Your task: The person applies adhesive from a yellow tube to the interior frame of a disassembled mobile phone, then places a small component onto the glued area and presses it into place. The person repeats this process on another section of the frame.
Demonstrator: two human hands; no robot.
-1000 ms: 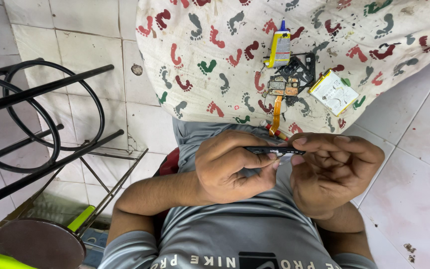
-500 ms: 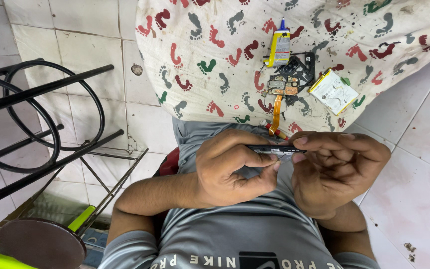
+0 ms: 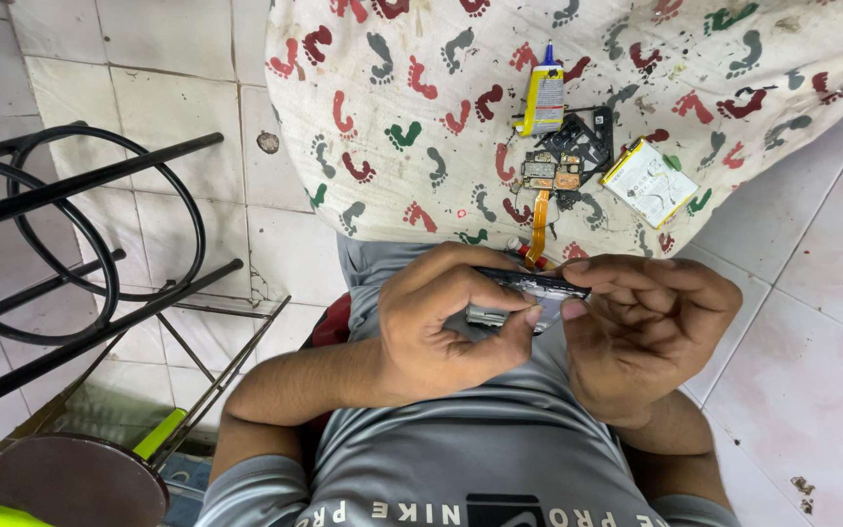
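Observation:
My left hand [image 3: 446, 322] and my right hand [image 3: 651, 327] both grip a thin dark phone body [image 3: 529, 285], held edge-on over my lap. Left fingers curl over its top edge and the thumb presses from below; the right thumb and fingertips pinch its right end. Just beyond the hands, on a white cloth with coloured footprints [image 3: 421, 107], lie a small circuit board [image 3: 550, 173] with an orange flex cable [image 3: 537, 227], a dark phone frame part [image 3: 587, 141], a flat white battery [image 3: 648, 182] and a yellow glue tube with a blue cap [image 3: 543, 98].
A black metal stand with rings [image 3: 70, 244] takes up the left side over the white tiled floor [image 3: 812, 371]. A round brown disc [image 3: 80, 483] and a lime-green handle [image 3: 160, 434] sit at the lower left.
Both hands stay on the phone body; the fingers have shifted slightly along its edge. The parts on the cloth have not moved.

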